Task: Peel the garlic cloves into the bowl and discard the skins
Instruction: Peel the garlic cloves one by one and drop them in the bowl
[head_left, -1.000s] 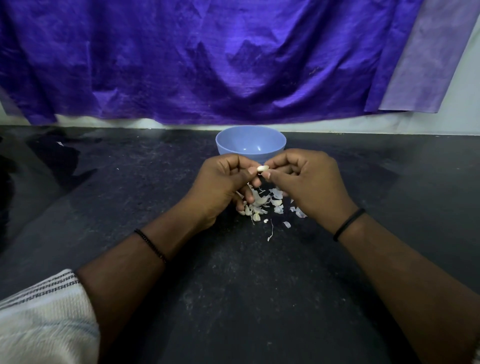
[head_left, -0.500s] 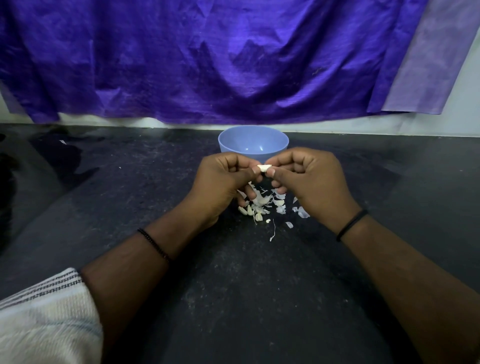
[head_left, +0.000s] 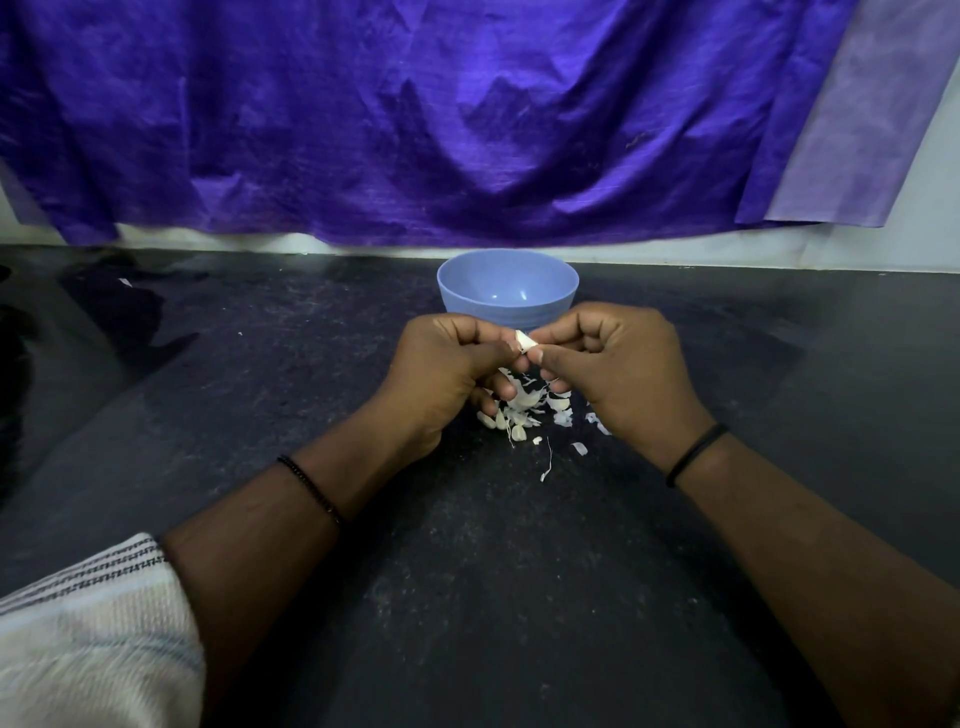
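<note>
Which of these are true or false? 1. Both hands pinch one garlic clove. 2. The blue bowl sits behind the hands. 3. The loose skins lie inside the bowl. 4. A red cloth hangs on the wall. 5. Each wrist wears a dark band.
1. True: the left hand and the right hand both pinch the garlic clove.
2. True: the bowl stands farther back on the counter.
3. False: the skins lie on the counter beneath the hands.
4. False: the cloth is purple.
5. True: the left band and the right band show.
</note>
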